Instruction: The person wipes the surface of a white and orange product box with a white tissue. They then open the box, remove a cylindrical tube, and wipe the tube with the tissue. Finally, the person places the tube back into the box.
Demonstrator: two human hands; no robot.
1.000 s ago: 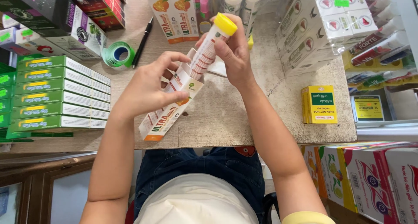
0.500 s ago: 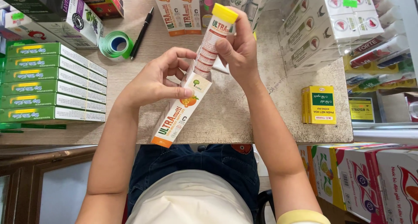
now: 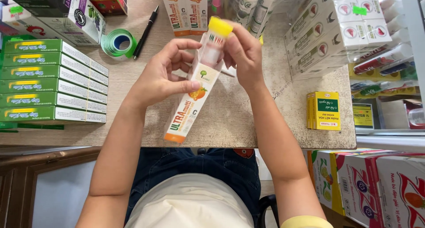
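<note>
At frame centre the left hand [image 3: 161, 79] is pinching a long white-and-orange carton [image 3: 189, 103] while the right hand [image 3: 245, 55] is gripping a yellow-capped tube [image 3: 214, 44], whose lower part is lying hidden inside that carton's open top.

Long white-and-orange carton [image 3: 188, 104] lies over counter centre [image 3: 248, 121]; yellow-capped tube [image 3: 214, 44] enters its 12 o'clock end. Stacked green boxes [image 3: 53, 81] at 9 o'clock, green tape roll [image 3: 118, 42] and black pen [image 3: 146, 31] at 11, small yellow box [image 3: 324, 110] at 3.
</note>
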